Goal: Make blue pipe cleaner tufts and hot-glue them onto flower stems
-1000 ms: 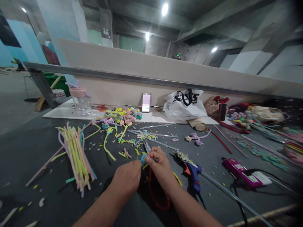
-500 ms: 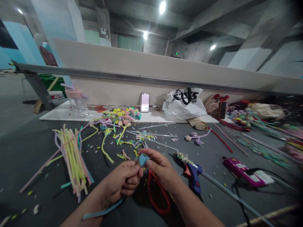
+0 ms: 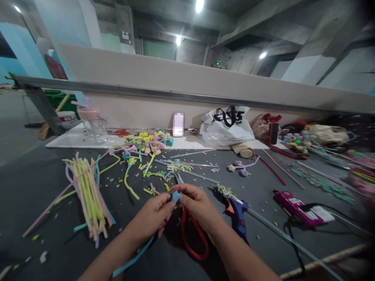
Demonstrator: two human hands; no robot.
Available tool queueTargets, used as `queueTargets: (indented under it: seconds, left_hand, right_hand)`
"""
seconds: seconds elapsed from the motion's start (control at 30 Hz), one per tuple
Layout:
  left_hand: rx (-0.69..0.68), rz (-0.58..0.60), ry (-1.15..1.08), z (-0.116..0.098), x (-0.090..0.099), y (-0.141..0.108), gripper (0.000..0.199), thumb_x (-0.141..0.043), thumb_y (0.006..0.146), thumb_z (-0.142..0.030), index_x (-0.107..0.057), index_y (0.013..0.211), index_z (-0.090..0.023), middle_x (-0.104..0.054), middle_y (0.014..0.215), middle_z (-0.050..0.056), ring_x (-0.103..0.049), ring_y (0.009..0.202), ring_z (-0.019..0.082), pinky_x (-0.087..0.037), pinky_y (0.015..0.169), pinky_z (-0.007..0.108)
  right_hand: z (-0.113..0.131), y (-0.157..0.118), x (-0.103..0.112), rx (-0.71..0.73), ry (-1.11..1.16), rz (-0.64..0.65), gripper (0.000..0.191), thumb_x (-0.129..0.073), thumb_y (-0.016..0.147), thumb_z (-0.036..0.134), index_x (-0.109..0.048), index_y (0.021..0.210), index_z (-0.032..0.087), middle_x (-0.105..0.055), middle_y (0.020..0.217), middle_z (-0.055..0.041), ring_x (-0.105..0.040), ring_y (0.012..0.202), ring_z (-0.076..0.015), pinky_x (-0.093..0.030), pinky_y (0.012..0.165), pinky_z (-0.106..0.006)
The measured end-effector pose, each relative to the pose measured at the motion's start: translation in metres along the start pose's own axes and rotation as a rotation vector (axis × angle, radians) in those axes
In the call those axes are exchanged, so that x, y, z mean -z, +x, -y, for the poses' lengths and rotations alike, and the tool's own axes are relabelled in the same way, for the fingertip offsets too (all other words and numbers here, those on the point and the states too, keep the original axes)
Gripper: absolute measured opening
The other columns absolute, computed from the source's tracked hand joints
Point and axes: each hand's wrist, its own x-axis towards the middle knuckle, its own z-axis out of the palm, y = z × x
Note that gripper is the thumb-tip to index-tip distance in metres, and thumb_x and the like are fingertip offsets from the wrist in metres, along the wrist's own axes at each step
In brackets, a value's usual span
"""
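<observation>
A small folded blue piece of fuzzy stem, like a pipe cleaner, is pinched between my two hands at the middle of the table. My left hand closes on it from the left, and a blue tail of the stem hangs below that wrist. From the right, my right hand holds the same piece between thumb and fingers. Red-handled scissors lie under my right hand, with their blades pointing away from me. A blue glue gun with an orange trigger rests to the right.
A bundle of pastel fuzzy stems lies at left, with small fuzzy flowers behind. Clippings litter the middle. A purple power strip, a white bag, a clear jug and a phone stand around.
My left hand has turned, its fingers now tucked lower, and the blue tail has swung slightly right. Both hands still pinch the blue piece. The view has shifted slightly.
</observation>
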Motion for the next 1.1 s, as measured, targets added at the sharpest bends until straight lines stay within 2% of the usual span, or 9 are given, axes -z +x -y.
queueTargets:
  seconds: [0.23,0.4,0.47,0.57,0.67,0.77,0.97,1.1]
  left_hand:
    - [0.102,0.117,-0.113,-0.001,0.002,-0.001,0.027,-0.046,0.083,-0.045,-0.039,0.072,-0.021,-0.038,0.052,-0.011,-0.019,0.034,0.003,-0.018,0.031,0.014]
    - [0.071,0.094,-0.014,-0.004,0.004,-0.002,0.028,-0.046,0.083,-0.046,-0.043,0.074,-0.020,-0.033,0.052,-0.010,-0.020,0.039,0.005,-0.016,0.035,0.016]
    - [0.054,0.061,0.014,-0.005,0.004,-0.002,0.028,-0.045,0.083,-0.047,-0.046,0.077,-0.019,-0.029,0.051,-0.010,-0.019,0.040,0.005,-0.016,0.036,0.017]
    - [0.020,-0.032,0.084,-0.009,0.004,-0.003,0.028,-0.042,0.084,-0.045,-0.049,0.078,-0.018,-0.029,0.050,-0.010,-0.022,0.041,0.007,-0.016,0.039,0.019]
    - [-0.075,-0.124,0.237,-0.011,0.003,-0.003,0.028,-0.041,0.085,-0.041,-0.053,0.075,-0.017,-0.035,0.053,-0.007,-0.031,0.048,0.009,-0.024,0.046,0.021]
    - [-0.127,-0.149,0.317,-0.011,0.003,-0.003,0.028,-0.041,0.084,-0.038,-0.054,0.073,-0.017,-0.037,0.056,-0.006,-0.035,0.052,0.010,-0.027,0.050,0.022]
    - [0.015,-0.080,0.055,-0.006,0.005,-0.001,0.030,-0.041,0.083,-0.047,-0.050,0.077,-0.019,-0.025,0.047,-0.011,-0.019,0.041,0.007,-0.014,0.040,0.020]
    - [0.048,-0.105,0.008,-0.003,0.006,0.001,0.032,-0.044,0.081,-0.050,-0.049,0.076,-0.019,-0.025,0.047,-0.011,-0.018,0.041,0.006,-0.013,0.039,0.019]
  right_hand:
    - [-0.001,0.001,-0.001,-0.035,0.011,0.001,0.021,-0.068,0.073,0.029,-0.068,0.092,0.020,-0.063,0.074,0.0017,-0.054,0.060,-0.0087,-0.043,0.062,-0.022]
    - [-0.002,0.001,-0.001,-0.026,-0.019,0.011,0.021,-0.065,0.075,0.029,-0.068,0.094,0.020,-0.063,0.071,0.0018,-0.054,0.058,-0.0093,-0.045,0.062,-0.024]
    - [-0.001,0.001,0.000,0.023,-0.081,-0.011,0.024,-0.061,0.078,0.030,-0.066,0.100,0.021,-0.065,0.083,-0.0015,-0.057,0.066,-0.0119,-0.047,0.066,-0.026]
    - [0.003,0.001,0.002,0.234,-0.323,-0.104,0.022,-0.055,0.082,0.028,-0.067,0.100,0.022,-0.062,0.103,-0.0066,-0.058,0.090,-0.0181,-0.046,0.079,-0.032]
    - [0.005,0.001,0.002,0.434,-0.542,-0.160,0.019,-0.054,0.083,0.023,-0.069,0.095,0.023,-0.064,0.101,-0.0076,-0.057,0.098,-0.0202,-0.043,0.088,-0.035]
    - [0.005,0.001,0.002,0.472,-0.618,-0.188,0.019,-0.053,0.083,0.020,-0.069,0.094,0.023,-0.066,0.095,-0.0072,-0.059,0.093,-0.0194,-0.045,0.084,-0.034]
    - [0.004,0.000,0.001,0.491,-0.670,-0.242,0.017,-0.055,0.081,0.018,-0.069,0.088,0.023,-0.067,0.088,-0.0064,-0.062,0.086,-0.0191,-0.048,0.078,-0.033]
    - [0.002,-0.002,0.000,0.554,-0.735,-0.257,0.021,-0.054,0.080,0.015,-0.069,0.091,0.024,-0.067,0.090,-0.0067,-0.062,0.088,-0.0188,-0.047,0.080,-0.033]
